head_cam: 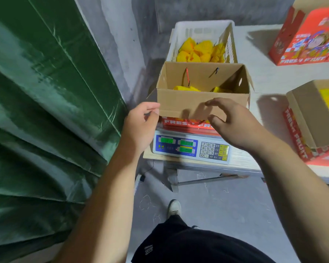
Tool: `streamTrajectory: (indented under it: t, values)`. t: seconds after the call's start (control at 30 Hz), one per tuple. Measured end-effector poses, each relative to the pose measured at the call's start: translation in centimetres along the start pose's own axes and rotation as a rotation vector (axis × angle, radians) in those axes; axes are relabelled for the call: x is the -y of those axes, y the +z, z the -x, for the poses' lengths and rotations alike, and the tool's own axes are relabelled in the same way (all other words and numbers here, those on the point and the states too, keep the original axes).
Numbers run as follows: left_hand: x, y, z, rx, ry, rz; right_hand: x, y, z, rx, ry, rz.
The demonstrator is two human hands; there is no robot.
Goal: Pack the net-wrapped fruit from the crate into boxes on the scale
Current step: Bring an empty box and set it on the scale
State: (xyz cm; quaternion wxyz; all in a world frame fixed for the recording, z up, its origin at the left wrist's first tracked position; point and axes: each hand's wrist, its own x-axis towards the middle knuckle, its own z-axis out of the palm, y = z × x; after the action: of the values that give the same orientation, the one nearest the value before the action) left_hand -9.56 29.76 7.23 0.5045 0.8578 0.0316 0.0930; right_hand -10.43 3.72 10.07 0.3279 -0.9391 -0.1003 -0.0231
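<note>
An open brown cardboard box (pixel 179 105) with red printed sides stands on the electronic scale (pixel 190 149). Two yellow net-wrapped fruit (pixel 186 88) lie on its bottom. Behind it, a white plastic crate (pixel 180 33) holds several more net-wrapped fruit (pixel 201 51). My left hand (pixel 141 124) is at the box's near-left corner, thumb and fingers pinching the edge of the front flap. My right hand (pixel 234 122) hovers in front of that flap with its fingers loosely curved, casting a shadow on the cardboard and holding nothing.
A green curtain (pixel 46 92) hangs close on the left. On the white table (pixel 264 76) stand a red "FRESH FRUIT" box (pixel 308 38) at the back right and another open box (pixel 308 114) with yellow fruit at the right edge. My foot is on the concrete floor below.
</note>
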Motion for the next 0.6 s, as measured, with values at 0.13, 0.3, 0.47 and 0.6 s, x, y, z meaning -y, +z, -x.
streamTrajectory:
  t: [0.13, 0.3, 0.47, 0.6]
  values:
    - [-0.3, -0.1, 0.0, -0.003, 0.016, 0.041, 0.2, -0.1, 0.2, -0.001, -0.006, -0.033]
    - [-0.3, 0.0, -1.2, 0.011, 0.048, 0.082, 0.2, 0.0, -0.8, -0.009, 0.019, -0.057]
    - [-0.7, -0.3, -4.4, 0.060, 0.081, 0.133, 1.0, 0.0, -4.0, -0.047, 0.031, -0.037]
    - [-0.8, -0.6, -8.3, 0.088, 0.126, 0.145, 1.6, -0.3, -7.1, -0.093, 0.054, -0.053]
